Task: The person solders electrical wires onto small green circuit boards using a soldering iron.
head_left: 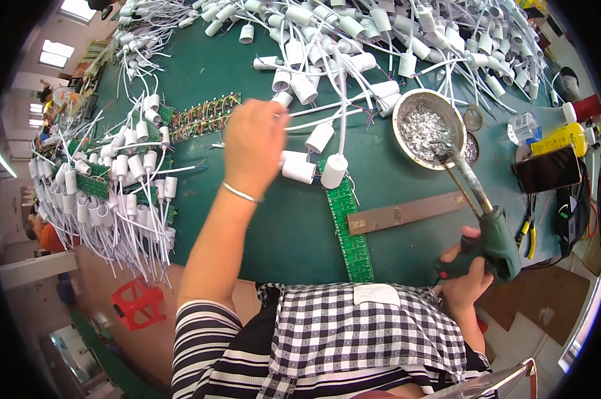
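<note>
My left hand (255, 146) reaches across the green table with its fingers curled closed beside several white lamp holders on cables; the fingertips are partly hidden, and I cannot make out what they hold. In my right hand (468, 279) is a green soldering gun (492, 243), its metal tip over the rim of a round bowl (407, 147) holding silvery solder bits. A green circuit board strip (350, 229) lies in front of me. One white lamp holder (334, 171) stands at the strip's far end, its cable upward, and another lamp holder (299, 171) lies just left of it.
A brown flat bar (406, 213) touches the strip. Wired boards (204, 118) and hanging lamp holders (121, 166) fill the left side; a big heap (380, 26) lies at the back. Right stand a phone (548, 169), yellow bottle (559, 141) and pliers (527, 229). A red stool (137, 304) is lower left.
</note>
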Motion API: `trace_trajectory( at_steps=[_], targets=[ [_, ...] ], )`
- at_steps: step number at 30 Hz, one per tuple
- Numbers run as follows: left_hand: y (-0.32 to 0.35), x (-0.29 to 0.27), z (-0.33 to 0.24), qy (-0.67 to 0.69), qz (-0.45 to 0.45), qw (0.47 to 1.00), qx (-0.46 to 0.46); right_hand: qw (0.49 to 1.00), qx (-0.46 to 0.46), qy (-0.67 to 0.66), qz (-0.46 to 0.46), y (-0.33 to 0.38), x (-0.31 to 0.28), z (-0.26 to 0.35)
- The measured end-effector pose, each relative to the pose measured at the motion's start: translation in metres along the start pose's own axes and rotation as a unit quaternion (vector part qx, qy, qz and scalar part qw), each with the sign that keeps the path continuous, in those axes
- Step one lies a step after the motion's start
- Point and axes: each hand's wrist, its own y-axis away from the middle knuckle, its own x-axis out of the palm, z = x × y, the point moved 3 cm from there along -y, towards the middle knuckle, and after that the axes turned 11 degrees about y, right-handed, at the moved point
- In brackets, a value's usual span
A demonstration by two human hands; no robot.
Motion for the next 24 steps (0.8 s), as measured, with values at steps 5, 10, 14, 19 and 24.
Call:
trace_trajectory(
  at_steps=[5,10,14,19,24],
  targets=[
    [-0.016,-0.014,0.039,-0.109,0.205,0.960,-0.159,0.998,-0.035,-0.033,0.031,-0.007,-0.011,-0.004],
    [-0.012,-0.009,0.052,-0.073,0.266,0.944,-0.181,0.999,-0.036,-0.032,0.014,-0.006,-0.002,-0.001],
    [-0.001,0.000,0.068,0.080,0.181,0.932,-0.304,0.998,-0.025,-0.037,0.048,-0.005,-0.008,-0.008],
    [-0.004,-0.042,0.079,0.132,-0.207,0.942,-0.229,0.996,-0.038,-0.043,0.062,-0.005,-0.001,0.001],
    [-0.016,-0.127,-0.022,0.197,-0.344,0.901,0.173,0.995,-0.034,-0.014,0.096,-0.004,0.001,-0.001]
  ],
)
